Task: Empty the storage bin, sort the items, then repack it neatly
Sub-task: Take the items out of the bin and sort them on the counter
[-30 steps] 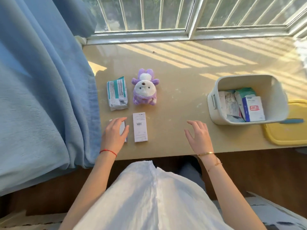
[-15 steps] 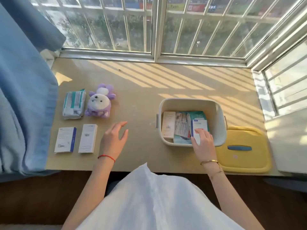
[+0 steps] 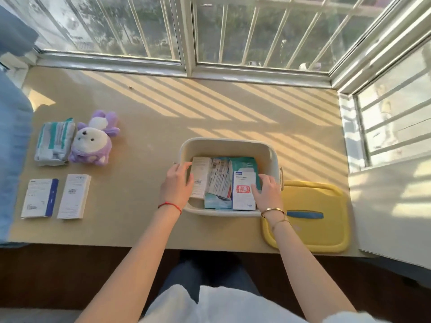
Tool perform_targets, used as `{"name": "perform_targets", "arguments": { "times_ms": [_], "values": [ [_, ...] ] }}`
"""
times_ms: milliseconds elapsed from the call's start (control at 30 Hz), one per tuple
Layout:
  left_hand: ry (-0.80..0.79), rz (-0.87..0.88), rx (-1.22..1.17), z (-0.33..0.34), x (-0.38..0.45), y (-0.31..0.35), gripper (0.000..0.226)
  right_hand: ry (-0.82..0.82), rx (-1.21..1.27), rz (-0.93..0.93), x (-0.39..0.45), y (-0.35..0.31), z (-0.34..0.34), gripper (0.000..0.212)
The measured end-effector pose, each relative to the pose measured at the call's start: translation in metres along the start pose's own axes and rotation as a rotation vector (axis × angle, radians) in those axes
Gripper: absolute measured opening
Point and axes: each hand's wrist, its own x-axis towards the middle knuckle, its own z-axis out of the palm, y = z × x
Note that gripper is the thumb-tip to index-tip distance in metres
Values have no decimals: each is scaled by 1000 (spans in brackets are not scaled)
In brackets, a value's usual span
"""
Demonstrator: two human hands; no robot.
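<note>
The cream storage bin [image 3: 228,142] stands on the table, right of centre. Inside lie a narrow white box [image 3: 201,176], a printed sachet [image 3: 219,180], a teal pack [image 3: 243,163] and a white box with a red mark [image 3: 242,194]. My left hand [image 3: 177,184] grips the bin's left wall, its thumb against the narrow box. My right hand [image 3: 267,192] reaches into the bin, fingers closed on the right edge of the red-marked box. To the left lie a tissue pack [image 3: 54,141], a purple plush toy [image 3: 94,142], a blue-striped white box [image 3: 39,198] and a plain white box [image 3: 74,195].
The yellow lid [image 3: 312,231] with a blue handle lies right of the bin at the table's front edge. A blue curtain [image 3: 11,148] hangs along the left side. Barred windows close off the back and the right. Bare table lies between the sorted items and the bin.
My left hand left the boxes on the left and moved across to the bin's left wall. My right hand went into the bin onto the red-marked box. The view swung right.
</note>
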Motion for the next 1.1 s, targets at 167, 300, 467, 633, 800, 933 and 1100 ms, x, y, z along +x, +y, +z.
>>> {"name": "perform_targets", "arguments": {
  "times_ms": [167, 300, 467, 633, 800, 933, 1100],
  "values": [
    [-241, -155, 31, 50, 30, -14, 49, -95, -11, 100, 22, 7, 27, 57],
    [-319, -285, 81, 83, 41, -25, 58, -167, 9, 188, 37, 18, 46, 66],
    [-364, -385, 96, 114, 47, -39, 70, -201, 5, 217, 44, 31, 64, 66],
    [-310, -391, 173, 130, 43, -38, 83, -186, 63, 212, 46, 34, 63, 67],
    [-310, -423, 107, 136, 40, -35, 89, -158, 137, 257, 44, 30, 60, 61],
    [-318, -460, 2, 134, 37, -33, 83, -84, 99, 237, 39, 29, 56, 33],
    [-323, -472, -94, 132, 33, -35, 87, -172, 170, 252, 38, 28, 56, 39]
  ]
}}
